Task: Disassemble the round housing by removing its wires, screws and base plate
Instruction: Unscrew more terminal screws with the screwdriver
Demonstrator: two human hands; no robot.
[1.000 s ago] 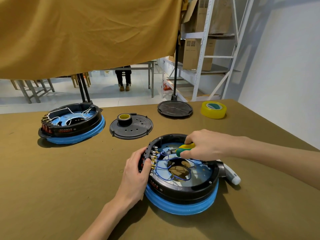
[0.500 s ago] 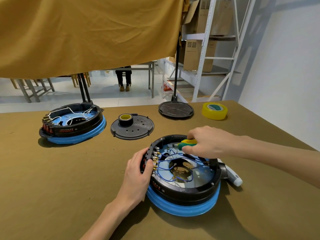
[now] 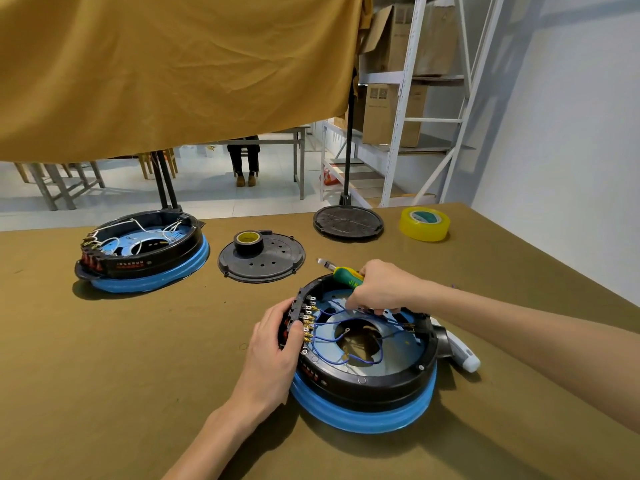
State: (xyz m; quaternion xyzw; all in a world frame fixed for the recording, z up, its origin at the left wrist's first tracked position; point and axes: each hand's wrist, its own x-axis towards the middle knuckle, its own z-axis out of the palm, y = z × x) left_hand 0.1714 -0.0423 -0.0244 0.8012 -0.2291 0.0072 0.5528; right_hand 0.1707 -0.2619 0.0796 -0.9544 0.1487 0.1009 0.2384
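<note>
Bright, even daylight fills the scene; soft shadows pool on the counter (image 3: 104, 393) beneath the housings. Wide-angle distortion bends the edges, and the picture is slightly soft throughout.

The housing (image 3: 363, 358) sits near the tabletop's (image 3: 104, 393) front edge, right of centre. A second housing (image 3: 142, 251) stands toward the far left. Between them, farther back, lies a plate (image 3: 273, 261) with a tape roll (image 3: 248, 242) on it. A disc (image 3: 348, 223) and another tape roll (image 3: 425, 224) lie along the far edge.
</note>
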